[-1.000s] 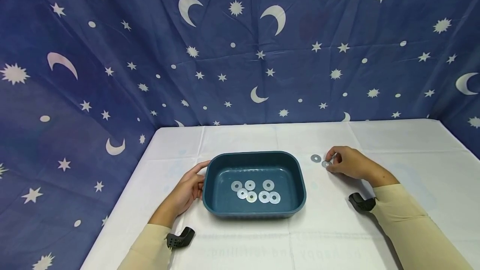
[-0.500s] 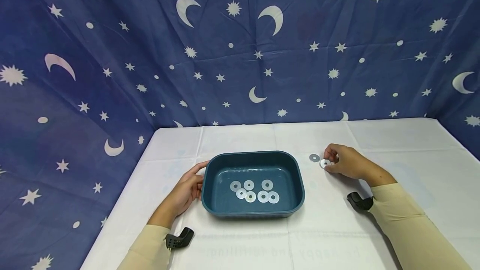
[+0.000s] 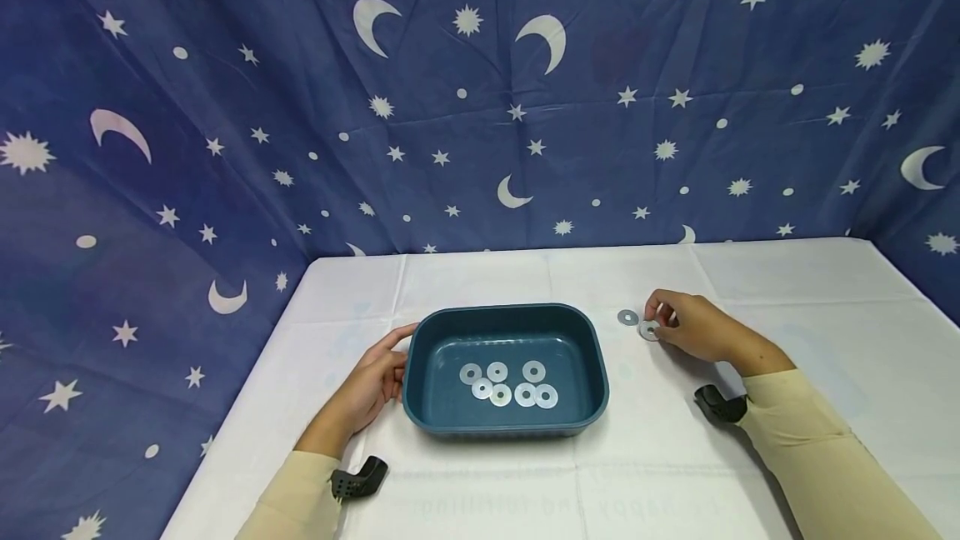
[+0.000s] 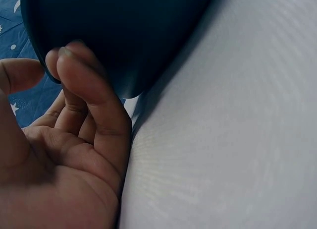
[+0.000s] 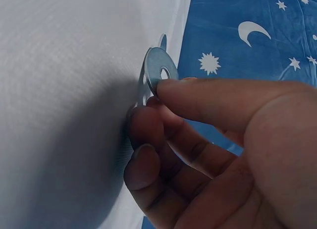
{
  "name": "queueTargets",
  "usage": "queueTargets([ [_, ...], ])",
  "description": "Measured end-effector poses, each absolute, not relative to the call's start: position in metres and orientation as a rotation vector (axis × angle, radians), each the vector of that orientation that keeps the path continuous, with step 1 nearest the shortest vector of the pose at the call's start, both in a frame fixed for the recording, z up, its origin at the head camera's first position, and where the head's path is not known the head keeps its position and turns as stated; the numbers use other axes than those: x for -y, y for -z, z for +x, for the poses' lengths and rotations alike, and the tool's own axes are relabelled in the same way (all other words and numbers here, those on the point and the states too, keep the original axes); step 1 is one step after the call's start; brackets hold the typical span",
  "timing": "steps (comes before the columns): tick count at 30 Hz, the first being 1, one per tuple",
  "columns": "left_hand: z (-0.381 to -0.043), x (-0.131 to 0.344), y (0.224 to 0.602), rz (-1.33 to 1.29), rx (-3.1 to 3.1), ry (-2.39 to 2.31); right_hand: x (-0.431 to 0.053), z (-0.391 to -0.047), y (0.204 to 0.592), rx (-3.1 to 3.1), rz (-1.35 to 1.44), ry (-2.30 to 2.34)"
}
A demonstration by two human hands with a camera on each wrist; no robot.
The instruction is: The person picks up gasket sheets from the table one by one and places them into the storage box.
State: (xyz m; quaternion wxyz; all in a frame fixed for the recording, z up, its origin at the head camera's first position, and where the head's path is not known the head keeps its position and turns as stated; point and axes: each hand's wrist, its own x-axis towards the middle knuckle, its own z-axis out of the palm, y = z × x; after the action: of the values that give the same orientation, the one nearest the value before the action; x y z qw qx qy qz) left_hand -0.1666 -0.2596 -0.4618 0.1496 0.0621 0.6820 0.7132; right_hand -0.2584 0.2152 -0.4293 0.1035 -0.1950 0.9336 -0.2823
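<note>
A dark teal rectangular tub (image 3: 506, 429) stands on the table, with several flat metal washers (image 3: 500, 394) lying on its floor, some overlapping. My left hand (image 3: 367, 386) holds the tub's left side; in the left wrist view its bent fingers (image 4: 86, 78) touch the dark wall. To the right of the tub, my right hand (image 3: 693, 326) pinches a washer (image 5: 159, 65) at its edge, thumb across the face. That washer is tilted just off the cloth. Something pale and thin shows close behind it, partly hidden. A second loose washer (image 3: 627, 317) lies flat just left of the right hand.
White cloth (image 3: 480, 490) with faint folds covers the table. A blue curtain (image 3: 450, 107) with moons and stars hangs behind and at the left. Each forearm wears a black wrist mount, the left mount (image 3: 360, 477) and the right mount (image 3: 722, 403).
My right fingers have lifted and tilted the washer, shifting it slightly left. The left hand, the tub and the washers inside have stayed put; the head view has shifted a little.
</note>
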Motion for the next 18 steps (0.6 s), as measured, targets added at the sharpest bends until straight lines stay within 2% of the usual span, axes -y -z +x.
queueTargets([
  [18,-0.166,0.258,0.46,0.19,-1.974,-2.043,-0.206,-0.248,0.413,-2.765,-0.583,0.73],
])
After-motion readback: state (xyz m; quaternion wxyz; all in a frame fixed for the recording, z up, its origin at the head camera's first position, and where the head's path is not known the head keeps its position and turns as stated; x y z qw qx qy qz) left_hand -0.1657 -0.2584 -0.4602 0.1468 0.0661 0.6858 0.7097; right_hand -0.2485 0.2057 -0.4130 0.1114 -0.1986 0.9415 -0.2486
